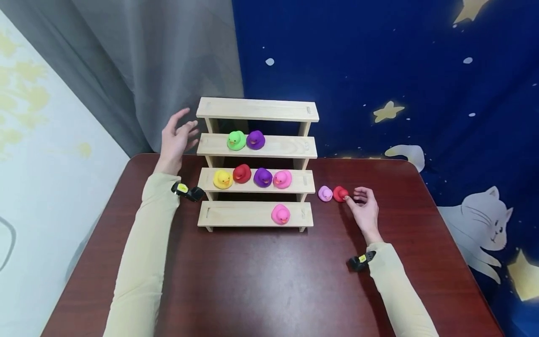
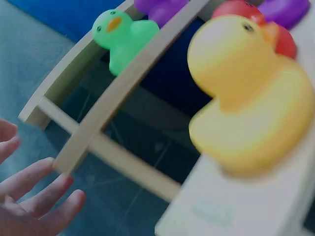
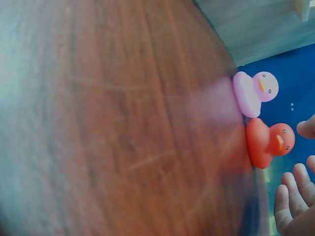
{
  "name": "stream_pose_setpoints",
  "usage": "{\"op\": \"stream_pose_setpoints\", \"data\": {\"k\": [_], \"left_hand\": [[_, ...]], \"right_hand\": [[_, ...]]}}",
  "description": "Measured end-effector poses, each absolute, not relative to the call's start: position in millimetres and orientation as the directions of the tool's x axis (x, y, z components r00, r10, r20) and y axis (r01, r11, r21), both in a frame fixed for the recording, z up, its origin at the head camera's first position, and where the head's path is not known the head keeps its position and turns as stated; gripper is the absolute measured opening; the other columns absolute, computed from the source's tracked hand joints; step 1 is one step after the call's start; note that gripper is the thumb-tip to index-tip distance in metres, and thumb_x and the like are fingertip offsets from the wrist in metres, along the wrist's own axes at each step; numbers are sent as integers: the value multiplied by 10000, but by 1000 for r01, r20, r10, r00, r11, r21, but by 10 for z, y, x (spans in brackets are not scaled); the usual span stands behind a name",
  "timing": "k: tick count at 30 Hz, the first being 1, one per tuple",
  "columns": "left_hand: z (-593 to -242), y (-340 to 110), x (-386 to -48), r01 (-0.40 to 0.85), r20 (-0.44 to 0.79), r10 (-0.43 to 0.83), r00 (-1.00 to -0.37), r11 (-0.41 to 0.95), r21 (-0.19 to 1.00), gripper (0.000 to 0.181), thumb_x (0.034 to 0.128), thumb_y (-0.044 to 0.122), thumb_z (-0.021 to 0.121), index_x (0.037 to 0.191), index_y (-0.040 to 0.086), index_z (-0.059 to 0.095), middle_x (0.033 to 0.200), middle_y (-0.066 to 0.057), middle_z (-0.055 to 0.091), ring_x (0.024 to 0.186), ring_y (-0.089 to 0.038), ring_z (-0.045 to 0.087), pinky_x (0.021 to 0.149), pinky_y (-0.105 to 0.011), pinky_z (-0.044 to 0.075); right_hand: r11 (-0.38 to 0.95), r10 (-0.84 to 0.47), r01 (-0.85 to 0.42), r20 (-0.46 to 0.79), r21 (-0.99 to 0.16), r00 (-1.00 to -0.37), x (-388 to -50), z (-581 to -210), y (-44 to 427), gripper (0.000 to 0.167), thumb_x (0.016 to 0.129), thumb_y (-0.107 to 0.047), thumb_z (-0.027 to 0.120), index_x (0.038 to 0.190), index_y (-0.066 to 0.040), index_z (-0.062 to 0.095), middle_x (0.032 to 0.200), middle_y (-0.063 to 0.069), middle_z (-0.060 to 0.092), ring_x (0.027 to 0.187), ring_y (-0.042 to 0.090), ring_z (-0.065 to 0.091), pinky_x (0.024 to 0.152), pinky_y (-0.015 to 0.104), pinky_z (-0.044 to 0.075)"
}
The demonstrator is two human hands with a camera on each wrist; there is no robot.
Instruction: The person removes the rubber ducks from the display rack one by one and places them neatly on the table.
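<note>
My left hand (image 1: 174, 140) hovers beside the left end of the wooden tiered rack (image 1: 257, 109), fingers spread and holding nothing. In the left wrist view its fingers (image 2: 37, 196) are close to a shelf end; whether they touch it I cannot tell. On the right, my right hand (image 1: 364, 210) is beside a red rubber duck (image 1: 340, 194) on the table. The right wrist view shows a small gap between that duck (image 3: 268, 142) and the thumb (image 3: 307, 128), with the fingers apart. A light purple duck (image 1: 325, 194) sits just left of the red one.
The second shelf from the top bears a green duck (image 1: 236, 140) and a purple duck (image 1: 255, 140). Below are yellow (image 1: 222, 179), red (image 1: 242, 173), purple (image 1: 263, 177) and pink (image 1: 282, 179) ducks. Another pink duck (image 1: 280, 214) sits on the lowest shelf. Curtains (image 1: 320, 56) hang behind the table (image 1: 261, 281).
</note>
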State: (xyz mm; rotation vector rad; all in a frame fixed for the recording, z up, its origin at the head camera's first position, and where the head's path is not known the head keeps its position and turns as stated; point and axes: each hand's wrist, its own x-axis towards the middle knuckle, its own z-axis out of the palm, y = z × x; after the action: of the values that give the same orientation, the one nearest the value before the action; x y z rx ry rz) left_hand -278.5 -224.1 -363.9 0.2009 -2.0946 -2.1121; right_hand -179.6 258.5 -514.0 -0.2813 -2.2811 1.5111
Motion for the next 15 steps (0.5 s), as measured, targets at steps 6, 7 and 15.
{"op": "stream_pose_setpoints", "data": {"k": [6, 7, 15], "left_hand": [[-3784, -2375, -2601, 56, 76, -107, -991, 181, 982, 352, 1000, 219, 528, 1339, 139, 575, 1254, -72, 629, 1113, -184, 571, 940, -410, 451], [-3808, -2390, -2567, 66, 88, -84, -993, 239, 969, 357, 1003, 220, 511, 1347, 140, 568, 1273, -97, 614, 1123, -191, 567, 939, -413, 452], [-3876, -2386, -2375, 268, 240, 132, -962, 635, 725, 438, 995, 247, 546, 1398, 82, 503, 1368, -193, 516, 1231, -339, 500, 994, -499, 391]], "right_hand": [[378, 377, -67, 220, -923, -900, -1753, -5045, 2584, 376, 837, -43, 730, 1154, 61, 556, 1085, 245, 611, 933, 345, 584, 725, 142, 435], [371, 376, -69, 218, -926, -901, -1748, -5032, 2580, 376, 839, -39, 728, 1157, 66, 557, 1086, 251, 608, 939, 355, 584, 728, 144, 436], [355, 365, -100, 236, -929, -901, -1615, -4802, 2445, 346, 842, 43, 690, 1140, 143, 545, 1072, 324, 590, 927, 428, 567, 711, 136, 439]]}}
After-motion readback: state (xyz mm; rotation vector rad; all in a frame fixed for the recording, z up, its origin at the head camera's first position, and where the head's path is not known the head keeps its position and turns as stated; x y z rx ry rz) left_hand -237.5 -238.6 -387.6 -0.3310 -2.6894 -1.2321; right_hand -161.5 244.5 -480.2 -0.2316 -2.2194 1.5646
